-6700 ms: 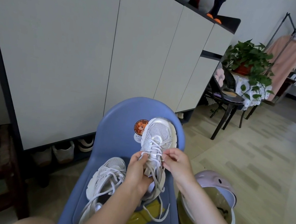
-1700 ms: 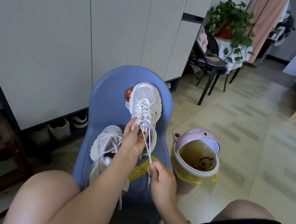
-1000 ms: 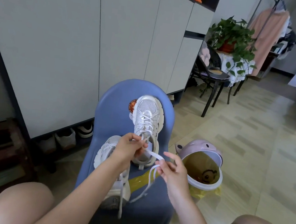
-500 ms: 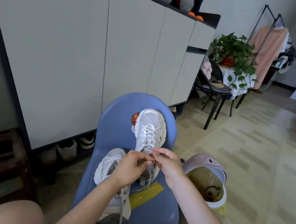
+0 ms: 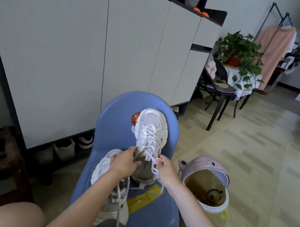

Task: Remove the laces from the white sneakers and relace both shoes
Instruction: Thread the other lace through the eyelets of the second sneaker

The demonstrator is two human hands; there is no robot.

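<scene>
On the blue chair [image 5: 116,128], the left hand [image 5: 122,164] grips the propped sneaker [image 5: 149,141] by its collar, steadying it, while right-hand fingers [image 5: 160,162] pinch the lace [image 5: 152,168], seemingly to work it free.

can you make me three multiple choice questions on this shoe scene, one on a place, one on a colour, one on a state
1. Where does the laced sneaker stand?
A. on the floor
B. on the blue chair
C. on the black chair

2. What colour is the bin lid?
A. pink
B. green
C. black

3. What is the right hand doing?
A. resting flat on the chair
B. reaching into the bin
C. holding the lace in its fingers

Answers:
1 B, its toe leans up the blue backrest.
2 A, the raised lid beside the chair is pale pink.
3 C, white loops sit in its curled fingers, while the left hand grips the sneaker's collar.
</scene>
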